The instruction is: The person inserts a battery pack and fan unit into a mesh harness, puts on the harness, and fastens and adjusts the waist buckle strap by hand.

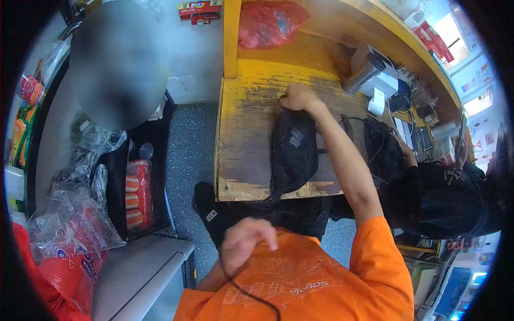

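A black mesh bag (294,147) lies on the worn wooden table, with a white logo patch on its side. My right hand (300,98) is closed on the bag's far top end, my forearm stretched over the table to the bag's right. Close to my chest, over the orange shirt, is my left hand (247,242), slightly blurred, its fingers loosely bent and apart with nothing seen between them. A thin black cord (251,295) runs past my left wrist and down the shirt.
Another person's hand (408,154) touches a dark bag (381,147) at the table's right. A metal cylinder (364,75) and a white box stand at the back right, near a red plastic bag (273,24). A grey chair (144,273) and packaged goods are at the left.
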Available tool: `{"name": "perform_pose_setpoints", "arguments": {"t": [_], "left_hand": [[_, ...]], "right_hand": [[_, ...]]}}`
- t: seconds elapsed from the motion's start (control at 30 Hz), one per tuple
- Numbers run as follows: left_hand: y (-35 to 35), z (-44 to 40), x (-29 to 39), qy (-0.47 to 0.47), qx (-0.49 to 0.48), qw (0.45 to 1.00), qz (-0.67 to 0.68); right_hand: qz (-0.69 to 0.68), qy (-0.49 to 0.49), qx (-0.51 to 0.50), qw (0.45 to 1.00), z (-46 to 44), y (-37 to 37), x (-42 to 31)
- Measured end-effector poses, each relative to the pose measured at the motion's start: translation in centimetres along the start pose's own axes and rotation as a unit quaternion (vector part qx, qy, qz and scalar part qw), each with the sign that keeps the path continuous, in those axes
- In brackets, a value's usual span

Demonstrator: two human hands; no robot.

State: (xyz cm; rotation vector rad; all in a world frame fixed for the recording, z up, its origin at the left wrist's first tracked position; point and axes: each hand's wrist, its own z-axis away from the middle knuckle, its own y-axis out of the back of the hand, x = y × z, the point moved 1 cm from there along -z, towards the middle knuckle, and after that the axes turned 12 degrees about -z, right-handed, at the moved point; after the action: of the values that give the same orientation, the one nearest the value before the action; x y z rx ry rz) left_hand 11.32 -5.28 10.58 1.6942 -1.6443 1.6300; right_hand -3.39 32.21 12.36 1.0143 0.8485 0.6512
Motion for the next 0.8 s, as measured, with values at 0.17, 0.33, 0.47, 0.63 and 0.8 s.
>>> {"name": "perform_pose_setpoints", "arguments": {"t": [0.17, 0.33, 0.47, 0.63, 0.8], "left_hand": [[5.6, 2.6, 5.6, -0.159, -0.018, 0.975, 0.157], [9.2, 4.5, 12.8, -0.279, 0.010, 0.950, 0.142], [10.9, 6.7, 16.5, -0.325, 0.122, 0.936, 0.053], [10.9, 9.1, 20.4, -0.389, 0.252, 0.886, 0.024], [12.2, 11.0, 25.8, -0.388, 0.140, 0.911, 0.002]], "right_hand": [[-0.051, 0.053, 0.079, 0.994, 7.1, 3.1, 2.1], [-0.160, 0.097, 0.138, 0.973, 14.9, 6.6, 0.5], [-0.211, 0.100, 0.164, 0.958, 19.1, 7.7, -0.1], [-0.278, 0.131, 0.210, 0.928, 23.7, 7.3, -2.5], [-0.384, 0.180, 0.225, 0.877, 26.6, 6.2, -5.9]]}}
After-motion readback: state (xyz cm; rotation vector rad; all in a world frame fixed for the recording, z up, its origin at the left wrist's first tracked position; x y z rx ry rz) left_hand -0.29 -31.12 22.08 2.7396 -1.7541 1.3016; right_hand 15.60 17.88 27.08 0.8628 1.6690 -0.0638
